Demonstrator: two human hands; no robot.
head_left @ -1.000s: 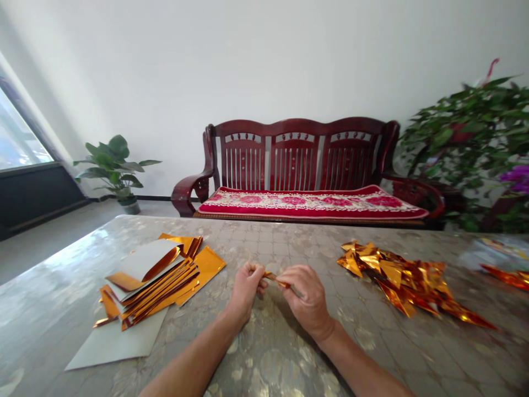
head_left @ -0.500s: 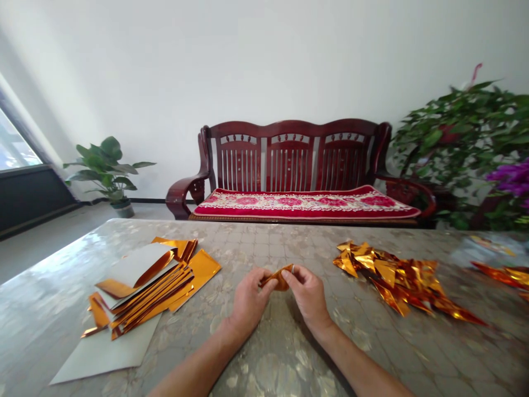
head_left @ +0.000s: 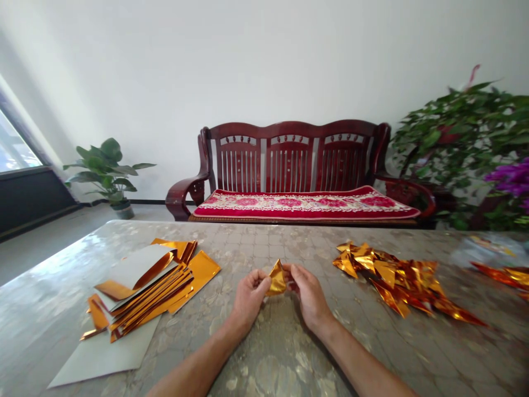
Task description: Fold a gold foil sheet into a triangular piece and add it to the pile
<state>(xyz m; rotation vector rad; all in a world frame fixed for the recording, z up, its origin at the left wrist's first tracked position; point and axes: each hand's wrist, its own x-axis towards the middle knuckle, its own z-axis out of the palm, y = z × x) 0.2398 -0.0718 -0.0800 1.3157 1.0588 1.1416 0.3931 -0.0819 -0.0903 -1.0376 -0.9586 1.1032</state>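
Gold foil piece (head_left: pixel 277 279) is folded up small and pinched upright between both hands, right in the middle of the table, with its pointy tip sticking up above the fingers. Left hand (head_left: pixel 248 298) has it by the left side, with the left fingers (head_left: pixel 258 278) closed tight on the edge. Right hand (head_left: pixel 309 295) has the other side, and the right fingers (head_left: pixel 295 270) are pinched narrow on it. There's only a small gap between the 2 hands, and the foil fills it.

Over on the left of the marble-look table (head_left: pixel 256 242) there's a messy stack of foil strips (head_left: pixel 149 286) sitting on a pale card (head_left: pixel 103 358). To the right, well apart from the hands, is a loose pile of folded foil triangles (head_left: pixel 397 278). Behind the table is a dark red wooden bench (head_left: pixel 289 157) with a red flowery cushion (head_left: pixel 306 204), with a potted plant (head_left: pixel 105 171) off to its left.
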